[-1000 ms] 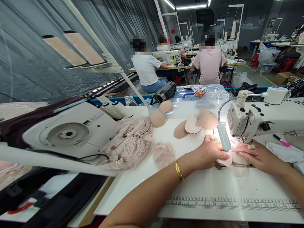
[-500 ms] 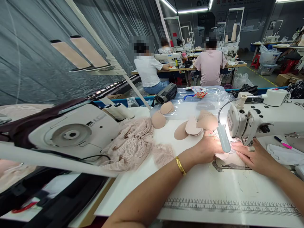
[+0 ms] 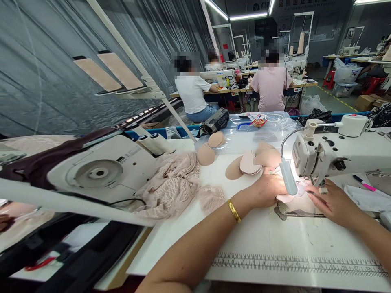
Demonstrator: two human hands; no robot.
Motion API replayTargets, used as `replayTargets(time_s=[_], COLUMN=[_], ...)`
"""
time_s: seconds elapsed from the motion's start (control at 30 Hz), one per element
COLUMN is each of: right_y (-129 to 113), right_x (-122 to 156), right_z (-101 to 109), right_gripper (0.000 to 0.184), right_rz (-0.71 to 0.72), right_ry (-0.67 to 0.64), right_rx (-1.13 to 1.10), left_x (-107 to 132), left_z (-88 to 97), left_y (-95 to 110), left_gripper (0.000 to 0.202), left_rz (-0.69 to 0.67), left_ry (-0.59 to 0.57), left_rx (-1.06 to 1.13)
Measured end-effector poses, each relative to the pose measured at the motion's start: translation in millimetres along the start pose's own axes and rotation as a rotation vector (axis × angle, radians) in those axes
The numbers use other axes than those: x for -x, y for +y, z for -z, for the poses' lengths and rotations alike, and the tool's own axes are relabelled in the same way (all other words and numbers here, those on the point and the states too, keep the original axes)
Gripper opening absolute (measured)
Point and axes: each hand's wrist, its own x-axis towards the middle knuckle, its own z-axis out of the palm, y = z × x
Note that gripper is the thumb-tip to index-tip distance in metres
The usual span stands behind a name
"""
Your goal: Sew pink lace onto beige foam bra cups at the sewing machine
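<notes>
My left hand [image 3: 269, 188], with a gold bangle on its wrist, lies curled on a pale pink fabric piece [image 3: 293, 195] under the head of the white sewing machine [image 3: 332, 154]. Its fingers press the piece down by the needle. My right hand [image 3: 331, 202] rests flat on the same piece from the right, fingers stretched toward the needle. A small gooseneck lamp [image 3: 288, 179] shines on the spot and hides part of my left fingers.
Beige foam cups [image 3: 249, 162] lie behind my hands, and a heap of pink lace [image 3: 171, 183] lies to the left. Another sewing machine [image 3: 97, 175] fills the left. A printed ruler [image 3: 293, 262] runs along the table's near edge. Other people sit sewing at far tables.
Both hands have slid the pink piece away from me, farther under the machine head. The camera has shifted slightly.
</notes>
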Motion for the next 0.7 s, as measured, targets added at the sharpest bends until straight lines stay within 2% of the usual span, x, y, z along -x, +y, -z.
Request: replayTargets(time_s=[0.1,0.3,0.5,0.7], right_y=[-0.3,-2.0,-1.4,2.5], right_x=[-0.6,-2.1,0.5,2.8], right_z=[1.0,0.5,-1.7,-3.0], right_gripper=[0.030,0.028,0.031,0.025], right_rz=[-0.035,-0.059,-0.039,-0.014], right_ry=[0.040,0.030,0.042,0.093], right_rx=[-0.061,-0.053,-0.009,-0.064], left_x=[-0.6,0.4,1.7,2.4], left_z=[-2.0,-0.9,-3.3,-8.0], left_y=[-1.4,4.7,6.5,4.9], left_gripper=[0.031,0.026,0.021,0.019], left_rz=[0.010,0.005,-0.010,0.016], left_ry=[-0.002,0.014,0.050,0.039], left_rx=[0.007,-0.020,-0.032,-0.061])
